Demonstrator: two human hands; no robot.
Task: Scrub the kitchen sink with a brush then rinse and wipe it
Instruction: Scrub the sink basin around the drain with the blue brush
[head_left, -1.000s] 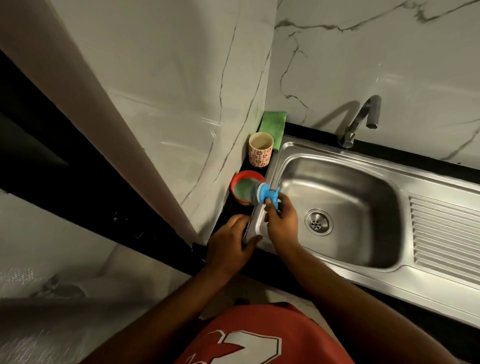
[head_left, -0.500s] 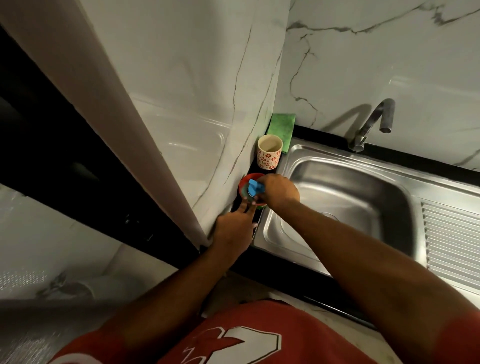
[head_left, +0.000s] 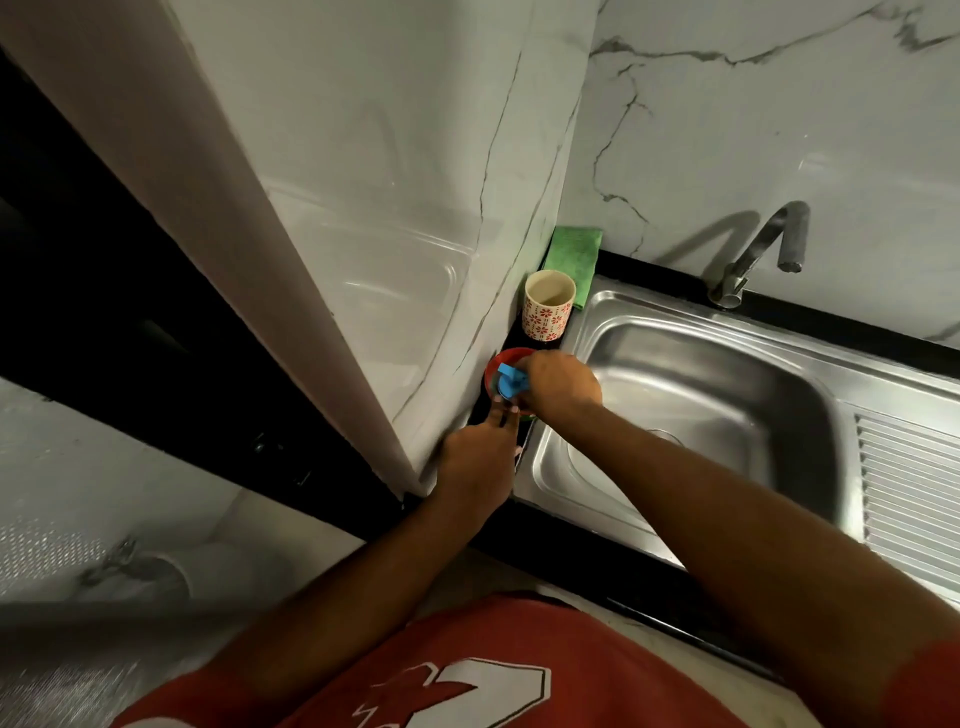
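Head view: the right hand (head_left: 563, 387) curls its fingers round the blue brush (head_left: 509, 382), which sits in the red bowl (head_left: 493, 364) just left of the sink (head_left: 701, 374). The left hand (head_left: 475, 467) lays straight fingers on the bowl's near edge. It would be best to hold the bowl steady and dab gently. The wall (head_left: 415, 208) and the flowery cup (head_left: 548, 306) are close by. The sink side has room.

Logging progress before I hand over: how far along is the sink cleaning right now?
Early. Done: nothing visible; the sink basin shows no suds and the faucet is not running. In hand: the right hand holds the blue brush in the red bowl, whose rim the left hand touches with its fingertips. Left: scrubbing, rinsing and wiping; the green cloth lies untouched in the corner.
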